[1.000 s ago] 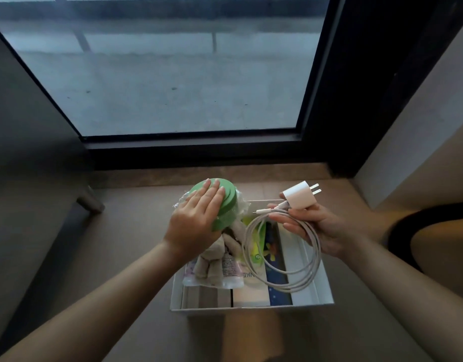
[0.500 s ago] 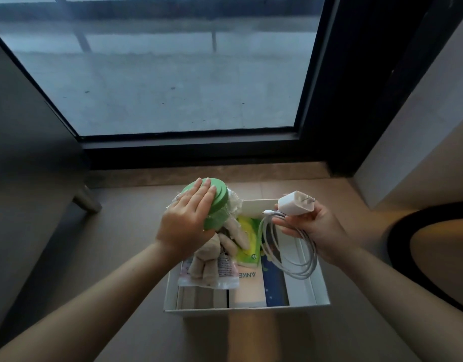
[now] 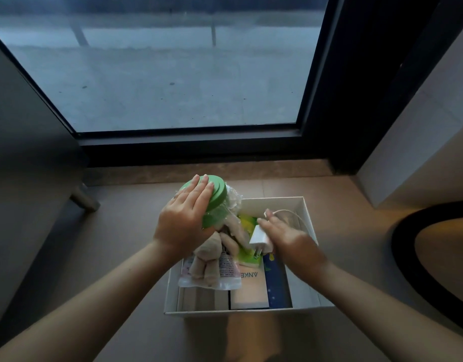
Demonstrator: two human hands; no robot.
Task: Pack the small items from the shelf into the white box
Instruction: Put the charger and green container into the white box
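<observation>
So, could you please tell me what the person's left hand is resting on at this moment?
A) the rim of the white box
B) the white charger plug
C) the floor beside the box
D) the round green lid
D: the left hand lies with its fingers across the round green lid, while the white charger plug is over by the right hand.

1. We see two uncovered arms: the left forearm [image 3: 94, 304] and the right forearm [image 3: 381, 309] show only bare skin as far as the frame's edge.
2. Our left hand [image 3: 183, 226] is bare, and short, rounded fingernails show at its fingertips.
3. Our right hand [image 3: 290, 239] is bare too; blur hides its finer detail.
</observation>
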